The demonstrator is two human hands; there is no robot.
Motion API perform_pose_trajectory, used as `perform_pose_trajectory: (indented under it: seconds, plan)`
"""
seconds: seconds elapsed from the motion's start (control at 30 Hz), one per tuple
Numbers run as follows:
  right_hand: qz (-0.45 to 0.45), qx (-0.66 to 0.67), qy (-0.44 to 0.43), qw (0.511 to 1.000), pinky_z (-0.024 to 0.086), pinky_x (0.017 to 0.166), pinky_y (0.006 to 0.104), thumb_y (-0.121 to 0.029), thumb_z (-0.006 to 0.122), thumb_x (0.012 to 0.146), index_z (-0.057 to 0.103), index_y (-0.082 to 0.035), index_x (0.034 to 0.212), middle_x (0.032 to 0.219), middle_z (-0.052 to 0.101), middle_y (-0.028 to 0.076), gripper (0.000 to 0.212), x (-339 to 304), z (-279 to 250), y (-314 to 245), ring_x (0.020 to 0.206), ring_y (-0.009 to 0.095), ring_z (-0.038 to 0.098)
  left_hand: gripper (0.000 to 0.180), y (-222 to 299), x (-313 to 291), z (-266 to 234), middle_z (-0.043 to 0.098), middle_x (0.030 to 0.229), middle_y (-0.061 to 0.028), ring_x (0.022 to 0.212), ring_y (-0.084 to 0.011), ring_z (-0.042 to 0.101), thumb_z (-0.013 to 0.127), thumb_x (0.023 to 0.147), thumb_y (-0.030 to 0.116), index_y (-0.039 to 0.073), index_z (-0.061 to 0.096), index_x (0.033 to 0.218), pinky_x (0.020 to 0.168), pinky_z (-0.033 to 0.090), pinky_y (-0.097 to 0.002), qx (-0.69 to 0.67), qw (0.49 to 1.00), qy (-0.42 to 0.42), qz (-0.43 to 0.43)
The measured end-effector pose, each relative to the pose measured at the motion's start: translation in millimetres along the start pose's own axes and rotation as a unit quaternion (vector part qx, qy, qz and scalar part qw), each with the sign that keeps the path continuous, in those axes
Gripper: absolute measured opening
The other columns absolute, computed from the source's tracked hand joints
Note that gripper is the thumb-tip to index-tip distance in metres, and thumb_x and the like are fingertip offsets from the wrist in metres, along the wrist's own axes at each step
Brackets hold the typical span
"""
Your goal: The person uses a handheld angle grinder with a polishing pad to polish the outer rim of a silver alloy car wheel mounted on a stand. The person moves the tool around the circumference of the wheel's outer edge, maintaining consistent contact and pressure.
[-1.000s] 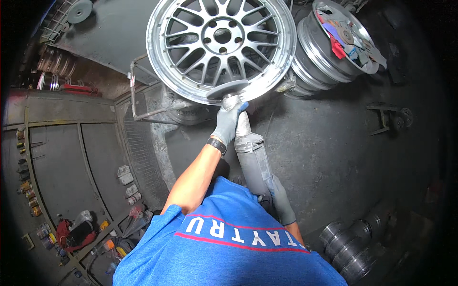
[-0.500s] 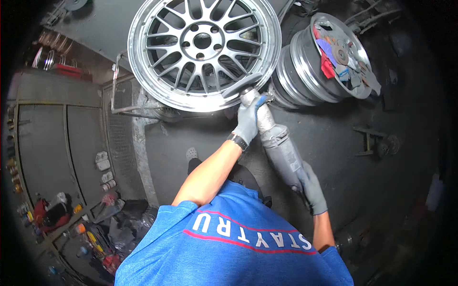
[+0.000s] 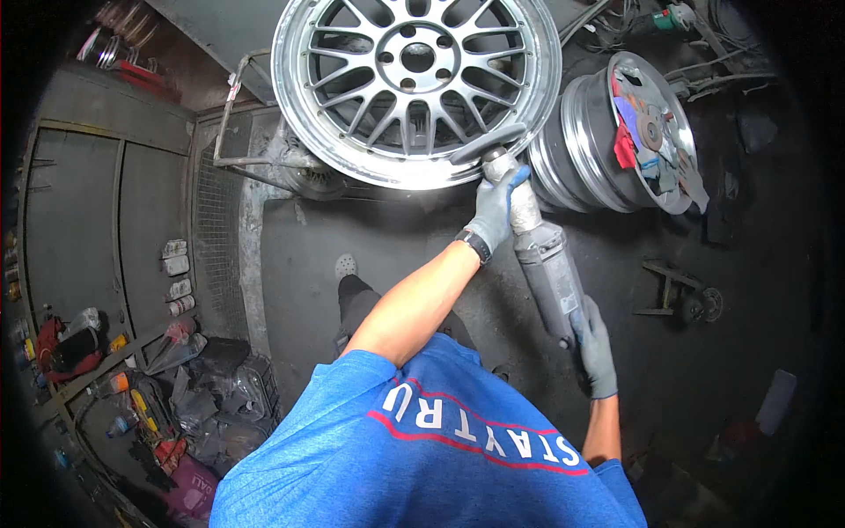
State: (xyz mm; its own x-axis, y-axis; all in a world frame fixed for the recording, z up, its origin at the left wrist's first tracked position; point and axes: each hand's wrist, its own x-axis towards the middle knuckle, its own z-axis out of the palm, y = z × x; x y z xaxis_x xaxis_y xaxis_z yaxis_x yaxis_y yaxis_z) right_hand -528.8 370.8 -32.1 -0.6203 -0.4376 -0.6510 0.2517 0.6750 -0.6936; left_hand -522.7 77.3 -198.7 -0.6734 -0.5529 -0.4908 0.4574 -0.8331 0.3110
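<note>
A large angle grinder [image 3: 547, 264], grey with a silver wrapped neck, slants across the space before me. Its flat grey disc [image 3: 489, 143] sits tilted over the lower right lip of a silver multi-spoke car wheel [image 3: 425, 80]; whether it touches the metal I cannot tell. My left hand [image 3: 495, 211], in a grey and blue glove, is closed around the neck just behind the disc. Lower right, my gloved right hand [image 3: 597, 352] grips the rear end of the body, its fingers partly hidden behind it. The wheel's top is cut off by the picture edge.
Right of the wheel lie more wheel barrels [image 3: 576, 132], the end one holding gloves, a disc and a red cloth [image 3: 624, 145]. A metal tube frame [image 3: 231, 114] stands left. A small wheeled frame [image 3: 666, 286] is on the right floor. Bags and bottles crowd the lower left.
The whole view has shifted, so wheel, grinder and hands appear farther right, the wheel also higher. The disc stays over nearly the same part of the lip. Both hands keep their grip.
</note>
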Motion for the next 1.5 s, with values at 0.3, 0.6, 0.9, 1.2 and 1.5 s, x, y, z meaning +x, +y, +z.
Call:
perform_pose_trajectory:
  seconds: [0.3, 0.6, 0.9, 1.2, 1.5]
  plan:
    - [0.103, 0.176, 0.012, 0.979, 0.058, 0.089, 0.0329, -0.037, 0.065, 0.112, 0.04, 0.0, 0.167, 0.159, 0.055, 0.014, 0.071, -59, 164, 52, 0.123, 0.02, 0.063, 0.02, 77, -47, -87, 0.074, 0.091, -0.0057, 0.075, -0.0199, 0.073, 0.08, 0.1, 0.018, 0.01, 0.071, 0.116, 0.065, 0.061, -0.0367, 0.152, 0.988, 0.001, -0.021]
    - [0.116, 0.36, -0.046, 0.925, 0.047, 0.115, 0.0394, -0.04, 0.064, 0.112, 0.05, 0.001, 0.161, 0.149, 0.062, 0.016, 0.064, -77, 297, 84, 0.136, 0.025, 0.059, 0.033, 177, -79, -116, 0.076, 0.105, -0.004, 0.092, -0.0143, 0.07, 0.09, 0.09, 0.021, 0.005, 0.075, 0.115, 0.083, 0.057, -0.0336, 0.393, 0.919, 0.012, 0.026]
    - [0.04, 0.279, -0.048, 0.958, 0.046, 0.116, 0.0366, -0.034, 0.057, 0.115, 0.051, -0.001, 0.161, 0.15, 0.063, 0.013, 0.057, -49, 259, 126, 0.136, 0.024, 0.06, 0.028, 154, -76, -104, 0.073, 0.103, -0.0005, 0.09, -0.0127, 0.069, 0.088, 0.093, 0.017, 0.01, 0.074, 0.116, 0.078, 0.057, -0.0325, 0.331, 0.942, 0.048, -0.018]
    - [0.04, 0.1, -0.015, 0.994, 0.062, 0.078, 0.031, -0.035, 0.065, 0.112, 0.04, 0.001, 0.167, 0.158, 0.056, 0.016, 0.07, -10, 54, 56, 0.12, 0.021, 0.067, 0.026, 30, -21, -58, 0.073, 0.095, -0.0063, 0.081, -0.0229, 0.074, 0.085, 0.097, 0.016, 0.012, 0.068, 0.117, 0.075, 0.063, -0.0401, 0.072, 0.997, 0.009, -0.039]
    - [-0.141, -0.212, 0.047, 0.966, 0.041, 0.122, 0.0377, -0.04, 0.067, 0.108, 0.051, 0.005, 0.158, 0.152, 0.064, 0.026, 0.068, 57, -98, -32, 0.143, 0.03, 0.06, 0.028, -20, 23, 61, 0.074, 0.105, -0.0053, 0.095, -0.0228, 0.076, 0.084, 0.096, 0.018, 0.011, 0.07, 0.119, 0.089, 0.063, -0.0415, -0.079, 0.997, -0.007, 0.026]
